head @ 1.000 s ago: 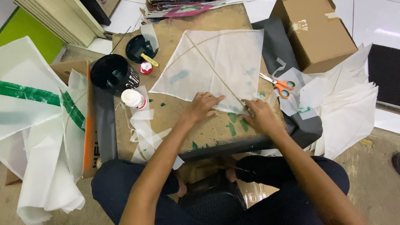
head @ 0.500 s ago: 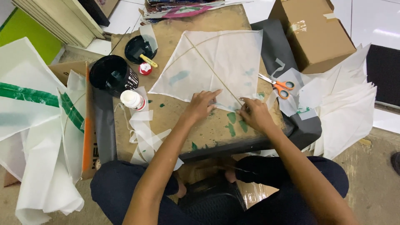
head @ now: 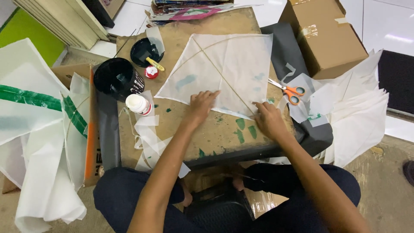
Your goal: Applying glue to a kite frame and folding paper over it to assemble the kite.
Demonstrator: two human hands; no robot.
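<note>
A white paper kite (head: pixel 224 69) with a thin stick spine and a curved bow stick lies flat on a brown cardboard work board (head: pixel 185 129). My left hand (head: pixel 202 105) presses flat on the kite's near edge, fingers spread. At the kite's bottom tip, my right hand (head: pixel 267 118) pinches the paper where the spine ends. Both hands sit close together at the near corner.
Orange-handled scissors (head: pixel 288 90) lie right of the kite. A white glue bottle (head: pixel 139 104), a black cup (head: pixel 115 78) and a black lid with a small brush (head: pixel 145 51) stand at the left. A cardboard box (head: pixel 325 34) sits back right; white paper sheets (head: pixel 358 116) are piled around.
Both hands have shifted slightly along the kite's near edge; my right hand stays at the bottom tip. The kite itself has not moved.
</note>
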